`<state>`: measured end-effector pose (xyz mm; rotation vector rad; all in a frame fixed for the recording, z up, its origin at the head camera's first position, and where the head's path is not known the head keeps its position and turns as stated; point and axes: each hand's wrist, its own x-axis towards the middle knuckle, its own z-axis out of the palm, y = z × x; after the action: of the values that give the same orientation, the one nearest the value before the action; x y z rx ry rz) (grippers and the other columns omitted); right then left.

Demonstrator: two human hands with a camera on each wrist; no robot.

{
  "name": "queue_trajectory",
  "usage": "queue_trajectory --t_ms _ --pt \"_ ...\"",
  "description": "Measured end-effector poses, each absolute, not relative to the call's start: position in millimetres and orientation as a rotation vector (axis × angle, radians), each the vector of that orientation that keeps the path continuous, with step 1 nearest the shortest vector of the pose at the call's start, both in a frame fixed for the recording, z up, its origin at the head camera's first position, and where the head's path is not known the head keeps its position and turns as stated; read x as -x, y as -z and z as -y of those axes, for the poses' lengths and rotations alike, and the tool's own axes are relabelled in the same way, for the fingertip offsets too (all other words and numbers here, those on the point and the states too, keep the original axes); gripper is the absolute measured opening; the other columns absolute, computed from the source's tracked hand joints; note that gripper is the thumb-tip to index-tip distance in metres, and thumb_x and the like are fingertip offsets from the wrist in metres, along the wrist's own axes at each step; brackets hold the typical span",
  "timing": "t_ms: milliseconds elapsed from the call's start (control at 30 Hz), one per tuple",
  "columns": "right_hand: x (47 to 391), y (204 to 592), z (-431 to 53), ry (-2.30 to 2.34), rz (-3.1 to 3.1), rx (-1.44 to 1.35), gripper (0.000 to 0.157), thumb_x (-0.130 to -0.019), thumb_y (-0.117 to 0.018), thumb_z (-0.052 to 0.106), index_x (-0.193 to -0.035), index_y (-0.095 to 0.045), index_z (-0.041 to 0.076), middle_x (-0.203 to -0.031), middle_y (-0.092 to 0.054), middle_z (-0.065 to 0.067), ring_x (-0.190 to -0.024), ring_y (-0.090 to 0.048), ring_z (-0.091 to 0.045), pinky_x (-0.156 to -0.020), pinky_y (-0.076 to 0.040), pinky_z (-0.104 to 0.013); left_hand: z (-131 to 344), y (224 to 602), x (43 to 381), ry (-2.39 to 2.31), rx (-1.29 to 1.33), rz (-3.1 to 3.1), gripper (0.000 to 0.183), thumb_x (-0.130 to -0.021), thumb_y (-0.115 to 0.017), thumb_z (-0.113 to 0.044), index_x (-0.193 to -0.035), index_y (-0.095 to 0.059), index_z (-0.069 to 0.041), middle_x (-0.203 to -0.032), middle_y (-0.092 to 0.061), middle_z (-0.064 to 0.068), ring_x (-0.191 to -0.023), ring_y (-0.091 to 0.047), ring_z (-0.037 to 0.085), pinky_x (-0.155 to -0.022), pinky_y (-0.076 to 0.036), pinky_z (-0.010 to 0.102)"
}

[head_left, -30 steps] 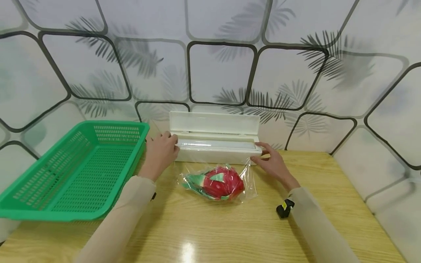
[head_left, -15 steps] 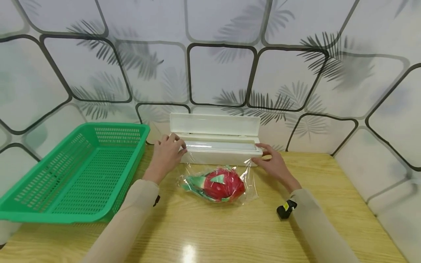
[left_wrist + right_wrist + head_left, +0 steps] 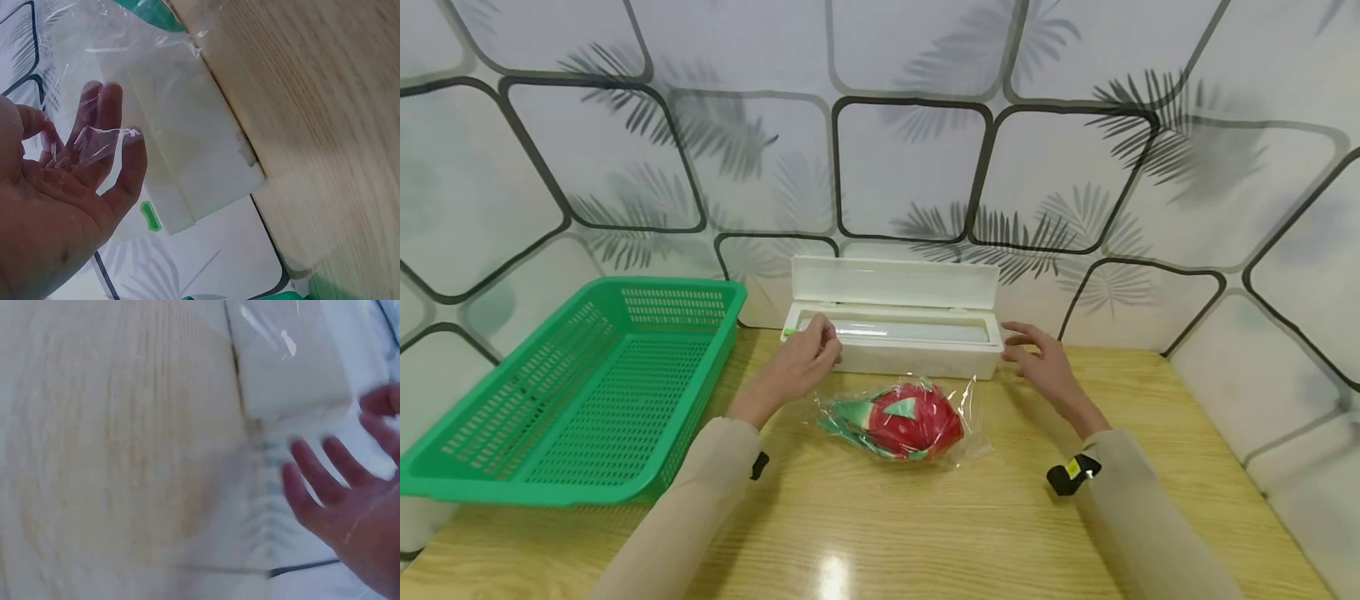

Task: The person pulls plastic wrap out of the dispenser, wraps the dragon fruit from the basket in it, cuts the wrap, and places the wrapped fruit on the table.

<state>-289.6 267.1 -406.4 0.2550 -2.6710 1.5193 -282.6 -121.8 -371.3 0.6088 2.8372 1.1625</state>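
A white cling film box (image 3: 917, 358) stands with its lid (image 3: 895, 282) raised and a film roll (image 3: 910, 332) inside. Over its left front, my left hand (image 3: 801, 360) pinches clear cling film (image 3: 103, 140), which stretches across the curled fingers in the left wrist view. At the box's right end, my right hand (image 3: 1043, 371) has its fingers loosely bent and apart, holding nothing. In front of the box lies a red-and-green dragon fruit (image 3: 913, 421), partly covered by transparent film. A small green slider (image 3: 150, 216) shows at the box's left end.
A green plastic basket (image 3: 700, 392) stands at the left on the wooden table (image 3: 925, 533). A patterned wall (image 3: 910, 183) rises right behind the box, and another wall (image 3: 1315, 400) borders the table's right side.
My left hand has moved rightward along the box front, uncovering its left end. The right hand has let go of the box's right end and drawn slightly to the right.
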Motion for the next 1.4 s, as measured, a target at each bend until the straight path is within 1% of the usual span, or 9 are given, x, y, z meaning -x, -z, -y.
queue_trajectory --t_ms 133,233,300,400,533,700,833,933,1400 --pt "266 391 -242 -1.16 2.518 -0.535 0.037 -0.1 -0.061 0.011 -0.137 -0.062 0.008 -0.125 -0.064 -0.017 -0.109 -0.068 -0.035 -0.079 -0.055 -0.024 119 372 280 -1.229 -0.54 -2.735 0.028 -0.107 -0.042 -0.035 -0.112 -0.049 -0.008 -0.095 -0.071 0.016 -0.082 -0.068 0.022 -0.072 -0.05 0.032" --pt "241 379 -212 -0.975 2.406 -0.902 0.035 -0.093 -0.07 0.007 -0.128 -0.068 0.008 -0.123 -0.066 -0.011 -0.109 -0.067 -0.028 -0.085 -0.059 -0.035 116 372 280 -1.09 -0.568 -2.799 0.047 -0.103 -0.056 -0.045 -0.127 -0.055 -0.004 -0.086 -0.069 0.01 -0.071 -0.062 0.018 -0.07 -0.05 0.032" --pt "226 374 -193 -0.841 2.385 -1.094 0.038 -0.092 -0.073 0.014 -0.13 -0.068 0.011 -0.129 -0.065 -0.009 -0.114 -0.066 -0.025 -0.09 -0.059 -0.041 113 371 281 -0.99 -0.614 -2.862 0.049 -0.101 -0.063 -0.043 -0.128 -0.062 -0.003 -0.081 -0.068 0.006 -0.067 -0.058 0.015 -0.069 -0.051 0.032" --pt "209 372 -171 -0.615 2.436 -1.232 0.049 -0.094 -0.073 0.035 -0.138 -0.062 0.017 -0.143 -0.059 -0.009 -0.126 -0.061 -0.027 -0.098 -0.057 -0.049 110 371 281 -0.912 -0.701 -2.946 0.033 -0.1 -0.066 -0.035 -0.114 -0.074 -0.006 -0.081 -0.072 0.004 -0.07 -0.061 0.015 -0.07 -0.053 0.035" --pt "202 381 -155 -0.344 2.525 -1.248 0.068 -0.092 -0.069 0.055 -0.149 -0.051 0.022 -0.155 -0.05 -0.011 -0.138 -0.053 -0.035 -0.102 -0.052 -0.056 106 373 279 -0.983 -0.767 -2.95 0.025 -0.102 -0.064 -0.029 -0.097 -0.077 -0.008 -0.093 -0.074 0.008 -0.085 -0.07 0.021 -0.079 -0.058 0.039" --pt "202 394 -150 -0.183 2.609 -1.198 0.081 -0.089 -0.069 0.061 -0.156 -0.042 0.023 -0.158 -0.046 -0.008 -0.145 -0.045 -0.039 -0.106 -0.048 -0.059 100 373 273 -1.162 -0.737 -2.793 0.027 -0.106 -0.056 -0.024 -0.113 -0.073 -0.005 -0.107 -0.076 0.015 -0.089 -0.077 0.026 -0.08 -0.062 0.04" --pt "205 400 -142 -0.14 2.596 -1.153 0.076 -0.089 -0.068 0.063 -0.151 -0.047 0.024 -0.152 -0.05 -0.003 -0.142 -0.045 -0.036 -0.105 -0.047 -0.056 93 370 267 -1.156 -0.735 -2.78 0.026 -0.108 -0.052 -0.02 -0.117 -0.072 -0.004 -0.106 -0.078 0.012 -0.079 -0.077 0.019 -0.074 -0.062 0.032" --pt "207 403 -135 -0.134 2.575 -1.121 0.069 -0.089 -0.068 0.062 -0.144 -0.052 0.023 -0.143 -0.055 0.0 -0.135 -0.048 -0.032 -0.1 -0.049 -0.053 88 366 263 -1.078 -0.744 -2.837 0.024 -0.108 -0.052 -0.018 -0.11 -0.072 -0.006 -0.104 -0.078 0.009 -0.081 -0.076 0.017 -0.075 -0.062 0.03" --pt "214 406 -127 -0.117 2.519 -1.108 0.062 -0.089 -0.07 0.058 -0.136 -0.056 0.019 -0.133 -0.06 -0.001 -0.122 -0.054 -0.029 -0.093 -0.054 -0.05 90 363 240 -1.102 -0.811 -3.012 0.019 -0.104 -0.058 -0.014 -0.101 -0.076 -0.016 -0.097 -0.08 0.0 -0.087 -0.077 0.017 -0.076 -0.061 0.034"
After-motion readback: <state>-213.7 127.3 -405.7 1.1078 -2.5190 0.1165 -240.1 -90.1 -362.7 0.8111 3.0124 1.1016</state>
